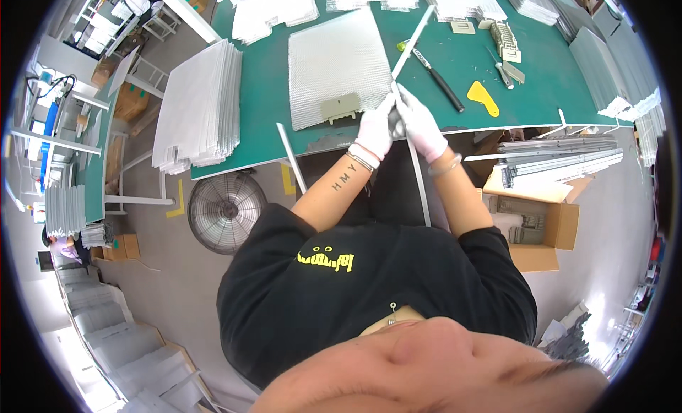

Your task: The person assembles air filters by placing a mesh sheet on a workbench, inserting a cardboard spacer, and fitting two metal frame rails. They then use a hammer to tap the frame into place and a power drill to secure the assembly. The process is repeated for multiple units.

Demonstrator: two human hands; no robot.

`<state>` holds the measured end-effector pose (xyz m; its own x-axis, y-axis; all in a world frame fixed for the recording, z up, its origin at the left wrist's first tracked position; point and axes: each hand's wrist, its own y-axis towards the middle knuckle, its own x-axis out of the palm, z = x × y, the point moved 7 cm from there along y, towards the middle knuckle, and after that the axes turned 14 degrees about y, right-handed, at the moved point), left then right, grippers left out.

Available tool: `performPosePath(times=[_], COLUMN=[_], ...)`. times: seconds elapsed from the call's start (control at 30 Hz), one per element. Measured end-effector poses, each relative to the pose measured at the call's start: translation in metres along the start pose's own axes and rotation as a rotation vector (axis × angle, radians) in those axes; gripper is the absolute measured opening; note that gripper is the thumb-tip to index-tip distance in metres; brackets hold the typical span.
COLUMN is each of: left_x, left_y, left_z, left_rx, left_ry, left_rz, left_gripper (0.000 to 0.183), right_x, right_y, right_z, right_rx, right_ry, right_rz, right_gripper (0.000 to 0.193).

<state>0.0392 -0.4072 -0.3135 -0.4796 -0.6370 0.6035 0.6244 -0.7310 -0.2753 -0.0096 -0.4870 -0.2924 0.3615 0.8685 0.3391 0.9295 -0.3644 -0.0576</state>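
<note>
Both of my hands wear white gloves and come together at the table's front edge. My left hand [375, 132] and my right hand [422, 125] are closed round a long thin pale strip [413, 42]. Its upper part slants over the table to the far right. Below my hands a pale length [419, 182] runs down toward my lap; I cannot tell whether it is the same piece. Beyond my left hand lies a silvery mesh panel [334, 58] with a small grey-beige notched plate [339, 107] on its near edge. A hammer [444, 86] with a black handle lies beyond my right hand.
On the green table [263, 100] are a yellow scraper [484, 99], a screwdriver-like tool [503, 73] and stacked panels [202, 104] at left. Another strip [290, 156] leans at the front edge. A floor fan [227, 210] stands left, an open carton [561, 225] right.
</note>
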Motion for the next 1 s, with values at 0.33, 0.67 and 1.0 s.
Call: performPosePath(times=[0.33, 0.67, 1.0], left_x=[-0.094, -0.126, -0.081], left_y=[-0.117, -0.100, -0.146], left_z=[0.137, 0.157, 0.177], left_rx=[0.677, 0.249, 0.627], left_ry=[1.265, 0.542, 0.748], left_rz=[0.430, 0.013, 0.326], left_gripper=[0.041, 0.057, 0.070], right_x=[-0.016, -0.006, 0.019], right_y=[0.034, 0.029, -0.015], right_z=[0.008, -0.005, -0.080], right_rx=[0.199, 0.037, -0.117], right_ry=[0.280, 0.167, 0.188], right_rz=[-0.051, -0.095, -0.118], right_gripper=[0.012, 0.016, 0.019])
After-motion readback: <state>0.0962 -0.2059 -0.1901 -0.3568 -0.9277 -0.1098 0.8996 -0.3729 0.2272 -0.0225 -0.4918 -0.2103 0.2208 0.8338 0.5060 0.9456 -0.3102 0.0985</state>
